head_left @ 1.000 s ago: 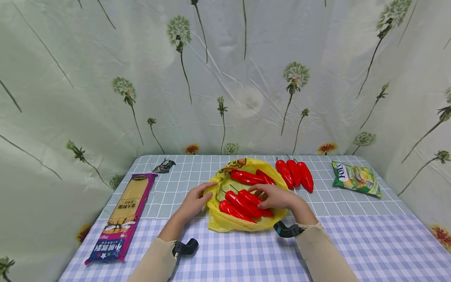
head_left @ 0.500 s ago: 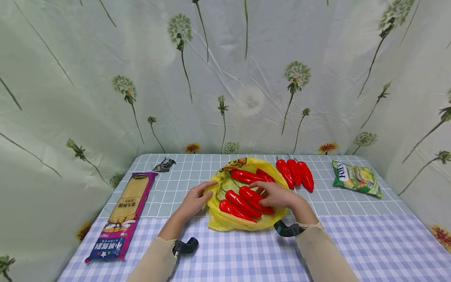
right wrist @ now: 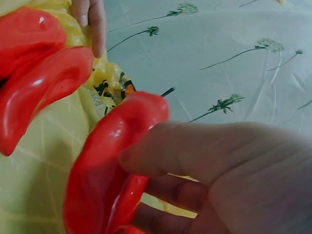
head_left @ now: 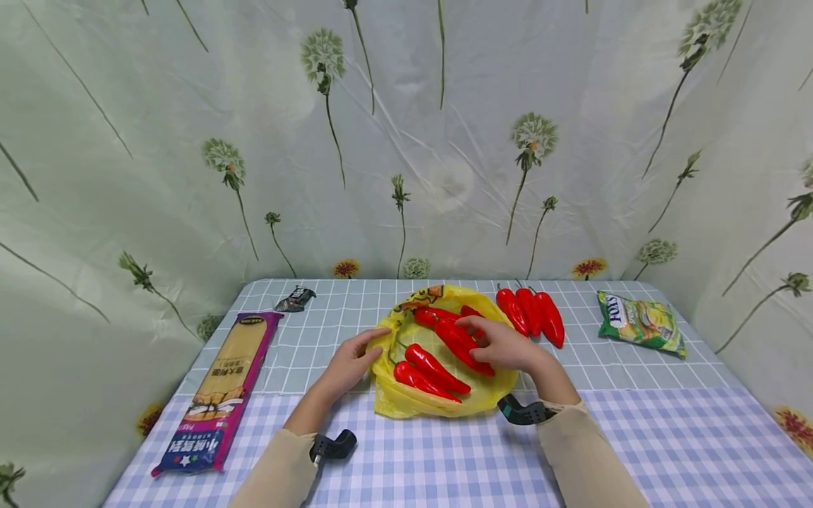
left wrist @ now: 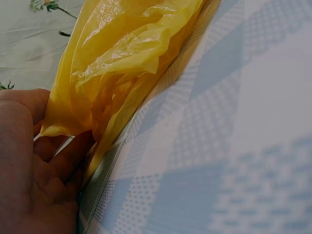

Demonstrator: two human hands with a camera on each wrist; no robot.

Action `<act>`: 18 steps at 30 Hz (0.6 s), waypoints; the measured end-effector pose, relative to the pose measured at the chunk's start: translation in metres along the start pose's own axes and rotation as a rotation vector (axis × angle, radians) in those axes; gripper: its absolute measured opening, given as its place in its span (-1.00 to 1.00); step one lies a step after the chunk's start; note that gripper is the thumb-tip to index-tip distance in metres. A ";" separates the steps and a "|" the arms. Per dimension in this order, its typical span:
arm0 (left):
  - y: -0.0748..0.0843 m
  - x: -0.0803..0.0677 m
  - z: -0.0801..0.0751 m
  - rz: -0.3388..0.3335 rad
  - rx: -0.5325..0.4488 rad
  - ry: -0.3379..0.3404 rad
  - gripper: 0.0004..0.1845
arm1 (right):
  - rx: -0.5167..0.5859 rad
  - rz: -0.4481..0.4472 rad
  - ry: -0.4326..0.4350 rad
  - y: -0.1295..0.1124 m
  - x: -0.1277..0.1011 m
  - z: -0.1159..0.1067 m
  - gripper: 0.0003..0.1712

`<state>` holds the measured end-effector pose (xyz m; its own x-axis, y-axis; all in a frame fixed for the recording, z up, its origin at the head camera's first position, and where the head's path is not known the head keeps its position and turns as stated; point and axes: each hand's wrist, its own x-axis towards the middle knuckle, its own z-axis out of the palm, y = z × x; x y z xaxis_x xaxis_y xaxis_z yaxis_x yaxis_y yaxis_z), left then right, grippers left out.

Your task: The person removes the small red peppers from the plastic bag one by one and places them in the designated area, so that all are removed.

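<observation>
The right hand [head_left: 508, 347] has its fingers [right wrist: 161, 158] curled around a red pepper [head_left: 462, 344], holding it just above the yellow plastic bag [head_left: 438, 402] that lies open on the checked tablecloth [head_left: 635, 437]. The left hand [head_left: 348, 365] grips the bag's left edge, two more peppers [head_left: 428, 370] lying inside beside it. Three other red peppers [head_left: 532, 314] lie right of the bag, a green snack packet [head_left: 641, 322] farther right, a pasta packet [head_left: 219, 391] far left

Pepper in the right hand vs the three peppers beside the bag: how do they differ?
The held pepper is gripped by the right hand over the yellow bag and lies diagonally; the three peppers lie untouched on the tablecloth, side by side, stems pointing away. All are red, glossy and tapered.
</observation>
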<state>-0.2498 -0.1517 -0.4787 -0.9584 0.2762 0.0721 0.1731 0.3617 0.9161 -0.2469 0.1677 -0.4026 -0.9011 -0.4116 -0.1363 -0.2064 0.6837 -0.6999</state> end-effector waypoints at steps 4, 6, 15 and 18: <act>0.000 0.000 0.001 0.013 -0.007 -0.005 -0.58 | 0.026 -0.008 0.022 0.000 -0.003 -0.003 -0.32; 0.000 0.000 0.001 0.013 -0.013 -0.008 -0.58 | 0.034 -0.011 0.028 0.000 -0.003 -0.004 -0.31; 0.001 0.000 0.001 0.009 -0.019 -0.011 -0.59 | 0.092 -0.034 0.089 0.000 -0.004 -0.008 -0.29; 0.001 0.000 0.001 0.011 -0.014 -0.006 -0.59 | 0.116 -0.056 0.094 0.000 -0.003 -0.010 -0.30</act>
<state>-0.2493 -0.1504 -0.4786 -0.9552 0.2850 0.0797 0.1802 0.3464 0.9206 -0.2479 0.1750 -0.3954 -0.9223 -0.3850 -0.0322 -0.2168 0.5848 -0.7816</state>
